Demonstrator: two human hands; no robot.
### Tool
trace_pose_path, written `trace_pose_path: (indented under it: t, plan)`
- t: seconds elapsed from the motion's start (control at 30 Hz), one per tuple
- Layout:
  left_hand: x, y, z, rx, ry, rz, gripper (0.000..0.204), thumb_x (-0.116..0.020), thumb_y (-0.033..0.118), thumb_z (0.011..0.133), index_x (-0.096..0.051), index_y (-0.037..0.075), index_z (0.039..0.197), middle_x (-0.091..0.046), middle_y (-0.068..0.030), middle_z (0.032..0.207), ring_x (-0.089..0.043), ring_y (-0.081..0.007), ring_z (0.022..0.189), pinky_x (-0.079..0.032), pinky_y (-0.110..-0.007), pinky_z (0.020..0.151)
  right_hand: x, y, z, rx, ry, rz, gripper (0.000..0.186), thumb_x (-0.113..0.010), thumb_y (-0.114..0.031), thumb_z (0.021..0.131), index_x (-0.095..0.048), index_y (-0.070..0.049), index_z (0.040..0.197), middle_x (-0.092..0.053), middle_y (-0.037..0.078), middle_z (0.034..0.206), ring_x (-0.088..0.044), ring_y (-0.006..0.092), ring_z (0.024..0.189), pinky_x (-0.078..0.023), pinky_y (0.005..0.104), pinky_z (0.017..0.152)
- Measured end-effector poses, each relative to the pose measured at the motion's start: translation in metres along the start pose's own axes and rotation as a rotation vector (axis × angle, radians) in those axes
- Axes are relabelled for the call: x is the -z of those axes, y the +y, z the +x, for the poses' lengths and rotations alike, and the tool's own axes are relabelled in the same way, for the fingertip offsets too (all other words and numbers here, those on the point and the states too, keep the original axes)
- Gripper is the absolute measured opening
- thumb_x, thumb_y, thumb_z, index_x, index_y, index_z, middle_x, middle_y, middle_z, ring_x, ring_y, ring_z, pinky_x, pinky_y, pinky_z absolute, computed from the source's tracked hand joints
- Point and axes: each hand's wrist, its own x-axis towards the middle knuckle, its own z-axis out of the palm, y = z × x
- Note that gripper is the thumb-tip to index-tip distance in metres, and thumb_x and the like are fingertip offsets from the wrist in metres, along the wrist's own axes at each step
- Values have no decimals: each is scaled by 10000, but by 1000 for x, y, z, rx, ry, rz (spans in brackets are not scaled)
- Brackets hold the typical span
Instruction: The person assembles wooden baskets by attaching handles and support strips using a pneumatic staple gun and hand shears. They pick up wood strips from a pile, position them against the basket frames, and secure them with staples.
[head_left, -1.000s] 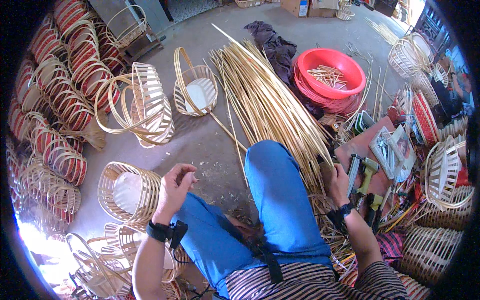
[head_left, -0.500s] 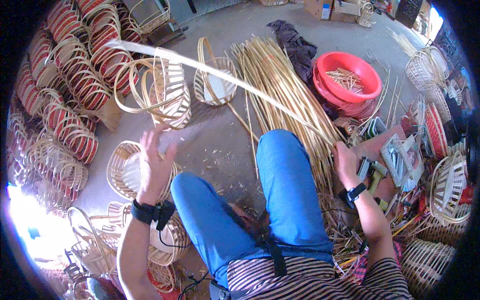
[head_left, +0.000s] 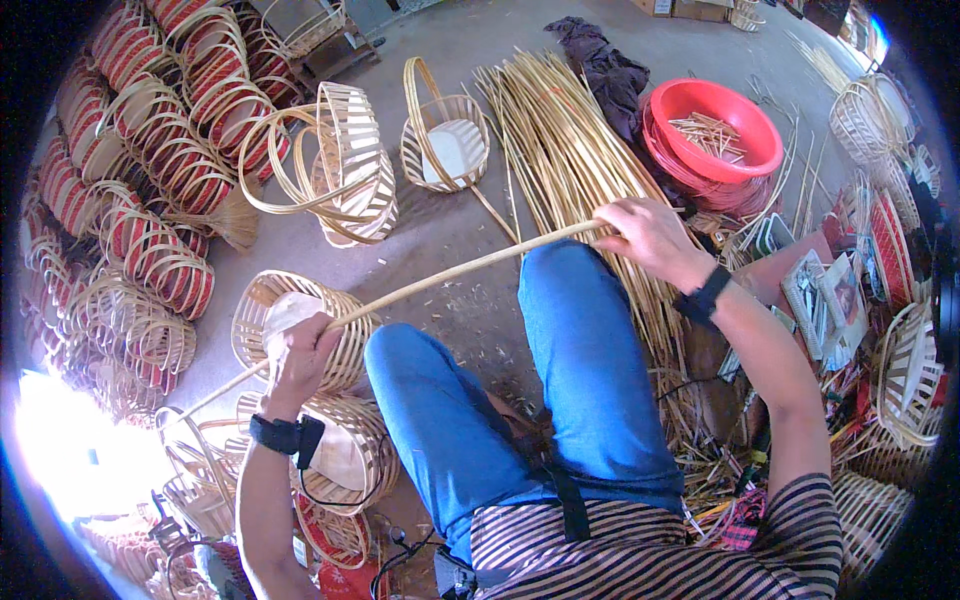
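I sit on the ground with my knees in blue trousers (head_left: 570,370) raised in front of me. Both hands grip one long pale bamboo strip (head_left: 450,272) that runs across my knees. My left hand (head_left: 300,352) holds it near its lower left part, and my right hand (head_left: 645,232) holds its upper right end. The strip slopes down to the left, past my left hand, toward the floor. A small open-weave bamboo basket (head_left: 275,310) sits just behind my left hand.
A large bundle of bamboo strips (head_left: 570,150) lies ahead on the concrete. A red plastic basin (head_left: 715,125) with short sticks is at upper right. Two handled baskets (head_left: 440,140) stand ahead. Stacked red-and-natural baskets (head_left: 150,200) fill the left. Tools and baskets (head_left: 850,300) crowd the right.
My right hand came up from the tool pile at my right and took the strip's end. The strip dropped from a high swing to lie across my knees, and my left hand closed on it.
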Motion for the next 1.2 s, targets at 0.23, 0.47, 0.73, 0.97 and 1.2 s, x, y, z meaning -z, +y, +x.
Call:
trace_pose_path:
  t: [0.23,0.47,0.73,0.97,1.2]
  plan:
    - [-39,13,-5,261,-56,-76,240,-475,240,796,-544,21,726,-464,-72,551,-431,-146,524,-351,-282,491,-32,16,0,-199,-87,26,323,-463,-389,769,-463,-80,676,-515,119,586,-522,302,574,-377,386,488]
    - [-74,63,-10,419,63,-12,296,-446,330,787,-588,79,717,-543,-128,593,-540,-271,564,-405,-347,527,-39,-12,-32,-597,-95,61,328,-457,-373,790,-507,-65,691,-516,147,607,-505,334,597,-363,400,496]
    - [-105,94,53,67,-100,359,255,-446,300,784,-562,78,737,-568,-122,660,-564,-304,646,-438,-413,550,-56,21,-119,-999,1,584,314,-440,-270,830,-555,22,832,-541,65,684,-462,141,609,-374,280,576]
    - [-88,65,43,-187,498,196,289,-585,206,683,-534,94,944,-505,-132,913,-471,-290,867,-393,-379,749,-41,52,-106,-783,-93,482,249,-433,-207,843,-436,-6,696,-363,-11,592,-347,86,558,-305,230,507]
    - [-102,-90,4,592,306,191,524,-562,315,663,-430,57,1100,-435,-162,1096,-390,-323,1021,-319,-386,874,-23,106,-140,-713,342,368,289,-428,-252,846,-513,24,853,-403,-9,625,-369,85,566,-316,212,507]
